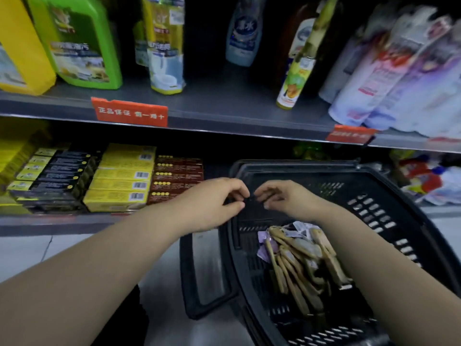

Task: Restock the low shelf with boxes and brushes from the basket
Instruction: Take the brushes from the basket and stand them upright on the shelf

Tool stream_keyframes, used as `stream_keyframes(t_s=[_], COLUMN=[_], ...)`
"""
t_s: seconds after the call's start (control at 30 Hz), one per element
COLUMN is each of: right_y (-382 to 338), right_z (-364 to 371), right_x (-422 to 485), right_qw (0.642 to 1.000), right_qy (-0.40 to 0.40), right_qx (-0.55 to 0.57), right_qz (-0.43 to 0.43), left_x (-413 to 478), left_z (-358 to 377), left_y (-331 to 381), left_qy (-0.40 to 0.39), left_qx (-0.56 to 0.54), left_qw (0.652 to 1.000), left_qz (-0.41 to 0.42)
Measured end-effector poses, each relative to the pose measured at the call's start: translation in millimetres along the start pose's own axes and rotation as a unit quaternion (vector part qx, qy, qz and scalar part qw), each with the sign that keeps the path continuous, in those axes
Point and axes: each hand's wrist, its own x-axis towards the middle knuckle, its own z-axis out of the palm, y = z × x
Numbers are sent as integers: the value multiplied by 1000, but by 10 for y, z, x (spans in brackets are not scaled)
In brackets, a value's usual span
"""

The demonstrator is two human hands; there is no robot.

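A black plastic basket (374,203) stands on the floor against the low shelf (62,221). In its bottom lies a heap of wooden-handled brushes (301,260) with paper tags. My left hand (212,206) and my right hand (284,198) hover at the basket's far left corner, fingers curled and fingertips nearly meeting. The spot between them is dark, so anything held there is hidden. On the low shelf sit rows of black boxes (62,176), yellow boxes (124,176) and dark red boxes (177,178).
The basket's handle (197,278) hangs down on its left side over the tiled floor. An upper shelf (224,108) carries cleaner bottles and refill packs, with orange price tags on its edge. Bagged goods lie on the low shelf at the right.
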Motion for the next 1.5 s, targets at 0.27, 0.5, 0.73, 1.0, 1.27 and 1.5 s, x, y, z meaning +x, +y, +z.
stream_keyframes(t_s=[0.27,0.5,0.73,1.0,1.27,1.5], right_y=[1452,2339,2493,1790,1154,1490], right_z=[226,452,605,-331,-472,-180], right_x=[-264,52,217,-152,-381,-196], right_qw=[980,908,874,973,972,951], right_qy=[17,-70,-102,-58,-58,14], right_qx=[-114,-269,-352,-93,208,222], right_qz=[163,314,318,204,90,213], left_x=[293,491,581,596,574,620], left_z=[654,872,864,991,1081,1161], left_y=[428,315,323,439,476,410], left_qy=[-90,-120,-118,-86,-206,-178], left_qx=[-165,-168,-199,-190,-164,-279], left_qw=[980,970,956,961,953,914], left_qz=[-69,-126,-180,-179,-149,-234])
